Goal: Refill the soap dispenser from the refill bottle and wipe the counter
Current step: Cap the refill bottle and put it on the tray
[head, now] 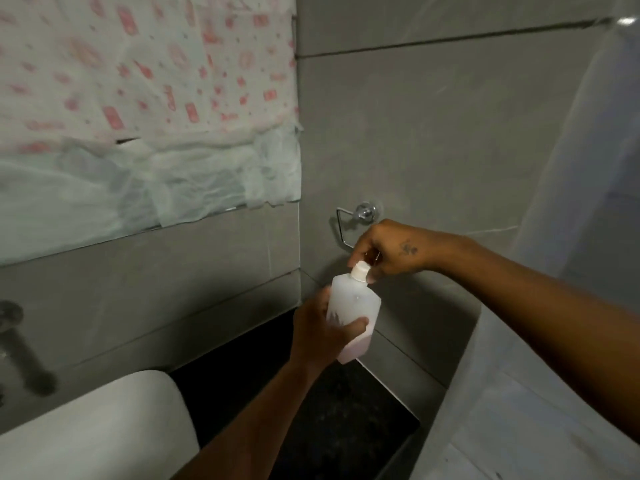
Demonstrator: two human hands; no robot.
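A translucent white plastic bottle (pixel 355 303) with a little pink liquid at its bottom is held upright in the air above the black counter (pixel 332 420). My left hand (pixel 322 336) is wrapped around its lower body. My right hand (pixel 388 249) reaches in from the right, its fingertips pinching the bottle's white cap (pixel 360 270). I cannot tell whether this bottle is the dispenser or the refill; no second bottle and no cloth are in view.
A white basin (pixel 93 431) sits at the lower left, with a blurred dark tap (pixel 20 355) behind it. A chrome towel ring (pixel 356 218) hangs on the grey tiled wall. Patterned paper (pixel 145 98) covers the mirror area. A pale curtain (pixel 561 168) hangs at right.
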